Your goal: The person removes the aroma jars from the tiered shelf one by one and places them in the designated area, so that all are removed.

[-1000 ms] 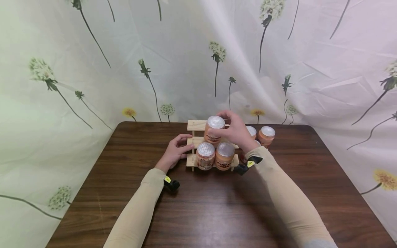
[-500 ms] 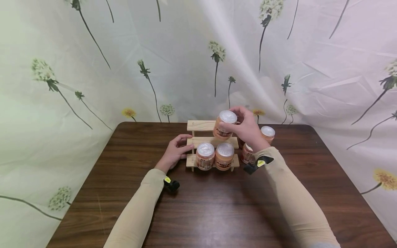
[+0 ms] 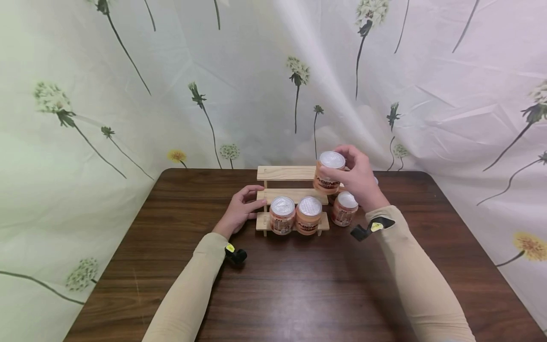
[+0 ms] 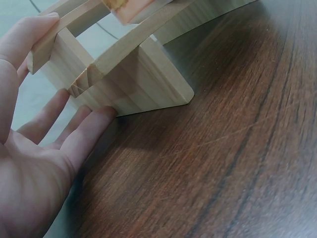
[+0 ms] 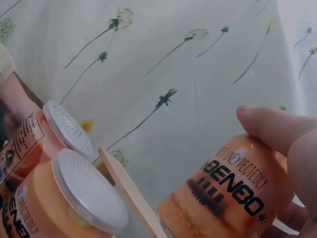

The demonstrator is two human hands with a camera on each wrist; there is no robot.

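Observation:
A three-tier wooden rack (image 3: 284, 173) stands near the back of the table. My left hand (image 3: 239, 209) is at its left end, fingers spread and touching; in the left wrist view the thumb lies on a plank while other fingertips meet the side panel (image 4: 143, 82). My right hand (image 3: 361, 178) grips an orange jar (image 3: 328, 184) with a ridged clear lid, raised over the rack's right end, its printed label (image 5: 223, 193) visible in the right wrist view. Two similar jars, one at left (image 3: 282, 223) and one at right (image 3: 308, 223), sit side by side on the lowest tier.
Another orange jar (image 3: 344, 216) stands on the brown wood-grain table (image 3: 273, 285), just right of the rack. More jars behind it are mostly hidden by my right hand. A white curtain (image 3: 248, 95) with dandelion prints hangs at the table's back edge.
My right hand has carried the held jar rightward from over the rack's middle to its right end. The left hand, the rack and its two front jars have stayed put.

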